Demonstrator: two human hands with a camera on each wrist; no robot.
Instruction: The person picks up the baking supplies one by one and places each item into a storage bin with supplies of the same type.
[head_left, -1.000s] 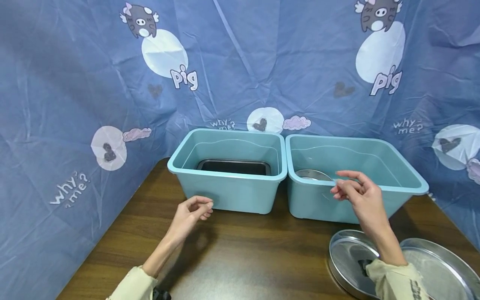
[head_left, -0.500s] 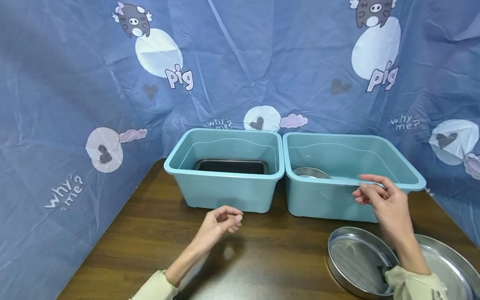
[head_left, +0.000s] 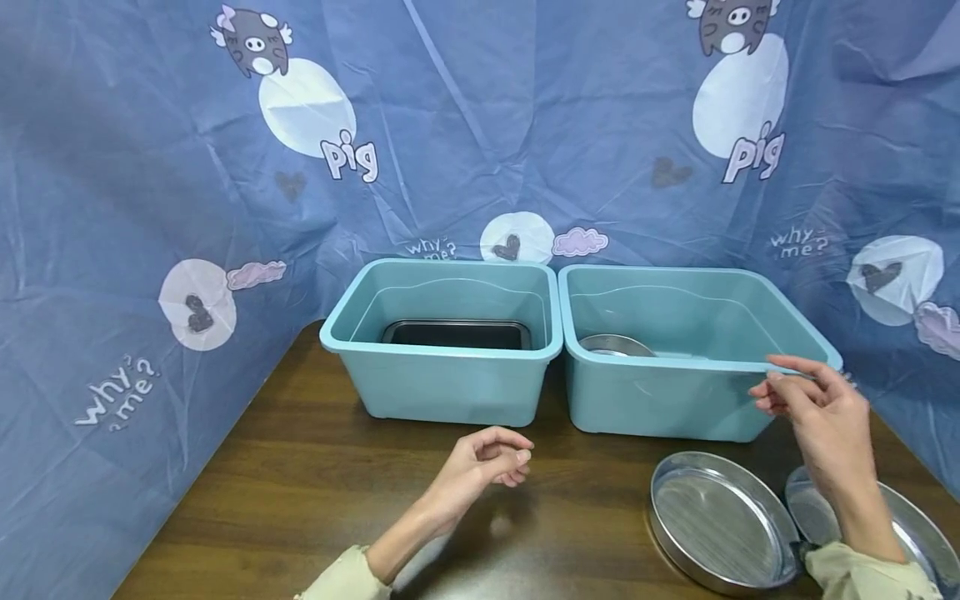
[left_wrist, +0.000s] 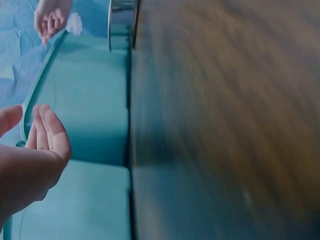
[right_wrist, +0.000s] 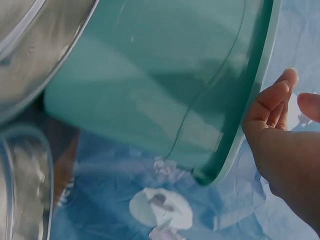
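Observation:
My left hand (head_left: pixel 480 468) hovers over the table in front of the left teal bin (head_left: pixel 450 387), fingers loosely bent and holding nothing. My right hand (head_left: pixel 832 421), likewise loosely bent around nothing, is in the air by the front right corner of the right teal bin (head_left: pixel 660 400). Below it lies a round metal sieve (head_left: pixel 712 521) with a mesh bottom. A second round metal pan or sieve (head_left: pixel 915 533) sits farther right, partly behind my forearm. Inside the left bin is a dark rectangular baking pan (head_left: pixel 457 335). A round metal rim (head_left: pixel 615 344) shows inside the right bin.
Both bins stand side by side at the back of the brown wooden table (head_left: pixel 300 500). A blue printed cloth (head_left: pixel 450 125) hangs behind and to both sides. Bin walls rise well above the tabletop.
Both hands have moved to the right, the left one also slightly nearer to me. The view has shifted a little. Bins and metal sieves stay in place.

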